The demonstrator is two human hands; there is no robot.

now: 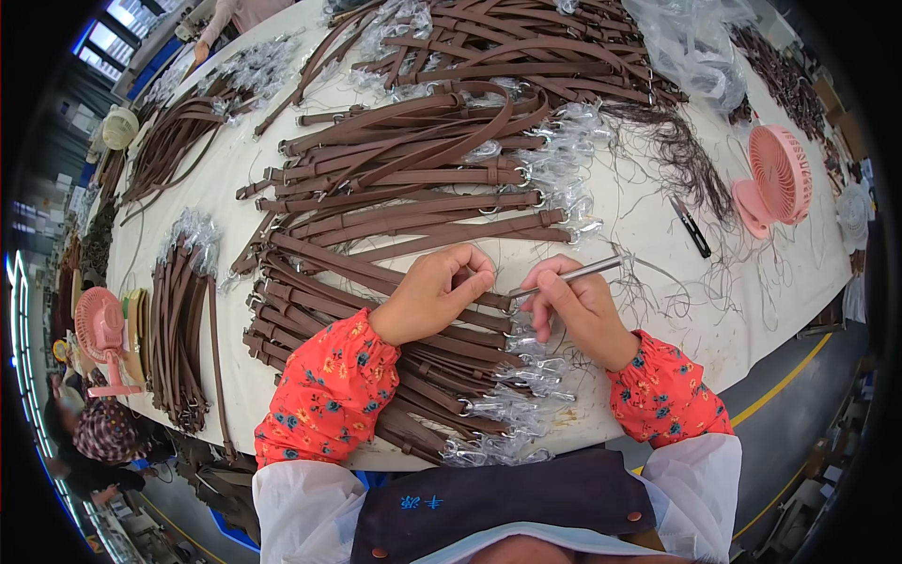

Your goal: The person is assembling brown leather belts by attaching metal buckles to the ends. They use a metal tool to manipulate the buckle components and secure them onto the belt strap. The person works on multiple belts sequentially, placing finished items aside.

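A long bench [648, 226] covered in pale cloth fills most of the view, curving away toward the upper left. Across its middle lies a wide heap of brown leather straps [413, 179], many with metal buckles at their ends wrapped in clear plastic. A second bundle of straps [183, 329] lies lengthwise near the left edge, and another spread of straps [174, 136] sits farther up on the left. A heap of crumpled clear plastic bags [691, 42] sits at the top right, with a tangle of dark loose threads [681, 155] below it.

A pink desk fan [775, 179] stands at the right edge of the bench, and a second pink fan [99, 334] stands at the left edge. Small black thread snips [692, 227] lie on bare cloth between the threads and the right fan.

Close to the person, a stack of straps [423, 367] runs under both forearms, its plastic-wrapped buckles crowding the space below the hands. The left hand [434, 293] is curled closed, pressing on one brown strap [376, 277] at the top of that stack. The right hand [578, 305] is closed around a thin silver metal tool [573, 274], whose tip meets the strap end just beside the left fingertips. Both sleeves are red with a flower print.
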